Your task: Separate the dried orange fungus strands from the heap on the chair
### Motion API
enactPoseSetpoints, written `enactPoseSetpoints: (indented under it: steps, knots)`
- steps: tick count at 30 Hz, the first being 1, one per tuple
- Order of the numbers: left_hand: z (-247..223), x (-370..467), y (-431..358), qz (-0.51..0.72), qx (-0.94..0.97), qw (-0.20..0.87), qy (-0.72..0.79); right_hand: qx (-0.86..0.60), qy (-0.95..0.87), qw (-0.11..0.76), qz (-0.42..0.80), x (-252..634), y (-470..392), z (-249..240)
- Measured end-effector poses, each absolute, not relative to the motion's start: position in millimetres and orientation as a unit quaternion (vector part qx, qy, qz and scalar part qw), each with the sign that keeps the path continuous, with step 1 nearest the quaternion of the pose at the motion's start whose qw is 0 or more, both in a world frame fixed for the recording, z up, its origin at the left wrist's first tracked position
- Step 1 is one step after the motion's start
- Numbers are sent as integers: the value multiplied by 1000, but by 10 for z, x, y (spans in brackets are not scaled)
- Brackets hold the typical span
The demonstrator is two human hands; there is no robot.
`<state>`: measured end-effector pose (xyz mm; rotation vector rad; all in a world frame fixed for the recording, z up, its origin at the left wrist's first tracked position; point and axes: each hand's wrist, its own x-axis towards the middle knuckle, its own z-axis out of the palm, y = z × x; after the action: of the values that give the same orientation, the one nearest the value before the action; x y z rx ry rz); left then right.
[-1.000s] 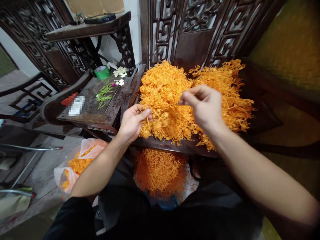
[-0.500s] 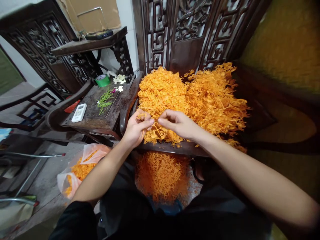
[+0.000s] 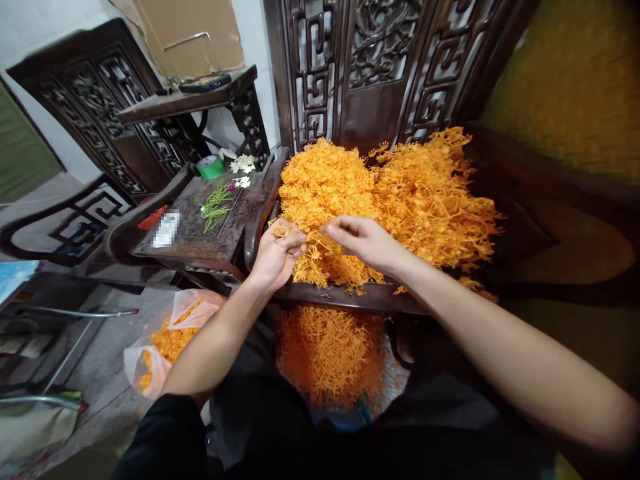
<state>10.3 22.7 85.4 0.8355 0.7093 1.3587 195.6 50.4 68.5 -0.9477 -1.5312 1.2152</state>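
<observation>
My left hand (image 3: 273, 260) is closed round a thin orange plastic sprig (image 3: 283, 229) whose branched end shows above the fingers. Just to its right, my right hand (image 3: 361, 241) has thumb and fingers drawn together in a pinch; whatever they hold is too small to make out. A narrow gap separates the two hands. Behind them rise two heaps of orange branched plastic sprigs, a denser left heap (image 3: 325, 183) and a looser right heap (image 3: 437, 193), on a dark carved wooden chair (image 3: 350, 300). Below the seat edge, more orange stems (image 3: 333, 353) fill a container between my legs.
On the left, a wooden chair seat (image 3: 195, 237) bears green tape (image 3: 211, 167), green stems (image 3: 216, 207), white flowers (image 3: 243, 164) and a blurred white object (image 3: 167, 229). A plastic bag (image 3: 143, 357) of orange pieces lies on the floor. A side table (image 3: 185, 100) stands behind.
My right hand has drawn slightly right, widening the gap to my left hand. The left hand keeps hold of the orange sprig. The view has shifted a little.
</observation>
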Motion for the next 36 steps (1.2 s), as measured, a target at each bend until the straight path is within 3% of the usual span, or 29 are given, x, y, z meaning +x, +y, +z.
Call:
enactPoseSetpoints:
  steps: [4, 8, 10, 13, 16, 19, 22, 24, 28, 30, 33, 36]
  knots:
    - [915, 194, 201, 582, 354, 661, 316, -429, -566, 556, 431, 2004, 664, 642]
    - [1001, 84, 213, 608, 340, 652, 300, -433, -419, 663, 446, 2287, 936, 626]
    - [1017, 29, 223, 605, 339, 658, 292, -425, -426, 638, 480, 2329, 924, 644]
    - [1012, 26, 237, 587, 342, 674, 290, -387, -534, 493, 568, 2184, 740, 665]
    - [1010, 43, 241, 579, 332, 681, 301, -369, -692, 377, 492, 2075, 657, 656]
    - [1041, -12, 229, 586, 310, 676, 321, -427, -774, 400, 244, 2266, 841, 592]
    - [1082, -104, 217, 604, 291, 665, 328, -486, -747, 433, 135, 2525, 1045, 507]
    - [1086, -137, 216, 596, 288, 674, 326, -483, -742, 432, 171, 2531, 1037, 482]
    - [1038, -100, 230, 577, 290, 695, 315, -402, -727, 355, 429, 2134, 706, 548]
    - [1019, -62, 235, 584, 289, 693, 308, -361, -731, 330, 475, 1924, 549, 606]
    - [1034, -46, 238, 588, 289, 689, 312, -327, -778, 342, 413, 1846, 515, 634]
    - [1081, -96, 237, 611, 283, 663, 326, -363, -797, 400, 270, 2035, 678, 587]
